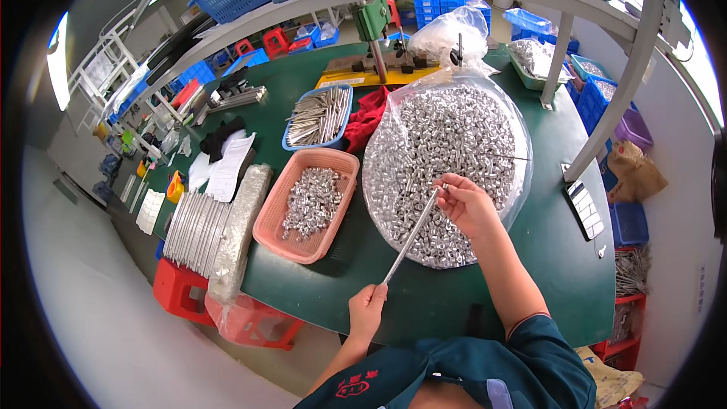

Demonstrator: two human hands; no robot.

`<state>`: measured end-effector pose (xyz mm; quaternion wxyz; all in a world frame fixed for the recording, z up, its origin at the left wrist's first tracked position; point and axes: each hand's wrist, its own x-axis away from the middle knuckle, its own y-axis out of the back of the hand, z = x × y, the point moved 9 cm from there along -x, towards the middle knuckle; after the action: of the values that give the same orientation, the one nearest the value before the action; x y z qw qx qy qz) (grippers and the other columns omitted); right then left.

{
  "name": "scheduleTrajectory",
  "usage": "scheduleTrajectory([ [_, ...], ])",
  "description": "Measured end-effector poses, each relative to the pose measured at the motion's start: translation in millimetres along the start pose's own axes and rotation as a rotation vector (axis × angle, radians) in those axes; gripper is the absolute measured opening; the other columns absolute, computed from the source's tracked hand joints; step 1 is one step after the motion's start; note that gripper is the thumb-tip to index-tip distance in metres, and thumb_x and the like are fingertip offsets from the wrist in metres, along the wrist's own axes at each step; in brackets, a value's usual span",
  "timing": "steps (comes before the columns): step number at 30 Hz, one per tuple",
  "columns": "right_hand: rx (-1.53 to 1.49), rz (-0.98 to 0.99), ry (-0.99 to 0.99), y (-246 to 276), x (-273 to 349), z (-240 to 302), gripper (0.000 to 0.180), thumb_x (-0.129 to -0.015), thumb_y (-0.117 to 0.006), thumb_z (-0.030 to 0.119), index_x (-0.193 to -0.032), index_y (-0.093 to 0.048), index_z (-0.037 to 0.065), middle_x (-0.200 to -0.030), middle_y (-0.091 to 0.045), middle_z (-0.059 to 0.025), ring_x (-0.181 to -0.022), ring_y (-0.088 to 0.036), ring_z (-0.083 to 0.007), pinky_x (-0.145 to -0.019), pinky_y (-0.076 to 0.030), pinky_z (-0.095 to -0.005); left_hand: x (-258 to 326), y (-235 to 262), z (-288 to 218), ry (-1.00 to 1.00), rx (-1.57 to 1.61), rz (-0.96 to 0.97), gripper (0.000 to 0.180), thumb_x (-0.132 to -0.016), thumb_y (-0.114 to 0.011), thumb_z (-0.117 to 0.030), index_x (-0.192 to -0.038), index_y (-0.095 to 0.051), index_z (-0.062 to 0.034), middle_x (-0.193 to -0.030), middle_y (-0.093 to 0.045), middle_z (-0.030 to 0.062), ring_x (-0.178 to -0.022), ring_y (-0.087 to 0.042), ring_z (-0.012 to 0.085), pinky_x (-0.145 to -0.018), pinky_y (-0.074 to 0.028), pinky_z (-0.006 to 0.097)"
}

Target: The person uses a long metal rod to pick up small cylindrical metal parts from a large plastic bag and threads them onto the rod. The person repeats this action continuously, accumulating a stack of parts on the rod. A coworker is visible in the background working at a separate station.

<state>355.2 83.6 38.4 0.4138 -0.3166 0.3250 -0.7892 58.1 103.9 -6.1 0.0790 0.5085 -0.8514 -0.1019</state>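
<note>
**Thin metal rod held over a bag of small silver sleeves**

A long, thin, silver metal rod (411, 236) runs at a slant across the near edge of the big clear plastic bag of small silver metal sleeves (447, 151), its lower end off the bag over the green tabletop (545, 212). The left hand (368, 309), just short of the bag's near edge, is closed around the rod's lower end. The right hand (468, 204) lies over the bag's near right part, its fingertips pinched at the rod's upper tip; a small silver piece seems caught there, though it is too small to be sure.

Just left of the bag sits a pink, rectangular plastic basket (266, 220) with a smaller heap of the same silver sleeves. Beyond the basket, off the bag's far left, a blue plastic tray (344, 98) holds a bundle of long silver pins, and a crumpled red cloth (367, 117) lies touching the bag's far left edge. Farther left of the basket, a clear bag lies on a stack of long silver metal strips (193, 231) at the table's edge. Behind the bag stands a green press on a yellow base (375, 38), with a second, knotted clear bag (454, 30) beside it.
</note>
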Motion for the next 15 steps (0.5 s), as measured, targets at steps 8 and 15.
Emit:
scheduleTrajectory([
  [8, -0.03, 0.002, -0.006, 8.0, -5.3, 2.8, 0.015, -0.094, -0.056, 0.004, -0.108, -0.057, 0.001, -0.098, -0.065, -0.0119, -0.077, -0.062, -0.0135, -0.062, -0.052, -0.0252, 1.2, -1.2, -3.3, 0.005, 0.016, 0.004, 0.037, -0.094, -0.062, -0.024, -0.067, -0.053, -0.0002, -0.055, -0.04, -0.0008, -0.055, -0.035, 0.0053, -0.048, -0.03, 0.026],
  [15, -0.14, 0.117, -0.121, 0.6, -4.3, -1.4, 0.01, -0.094, -0.057, 0.008, -0.1, -0.057, 0.0, -0.09, -0.06, -0.0085, -0.069, -0.053, -0.0106, -0.054, -0.044, -0.0218, 0.5, -1.3, -1.6, -0.006, -0.033, 0.012, 0.036, -0.093, -0.063, -0.024, -0.068, -0.056, 0.0007, -0.055, -0.043, 0.0001, -0.054, -0.037, 0.0058, -0.048, -0.032, 0.027],
])
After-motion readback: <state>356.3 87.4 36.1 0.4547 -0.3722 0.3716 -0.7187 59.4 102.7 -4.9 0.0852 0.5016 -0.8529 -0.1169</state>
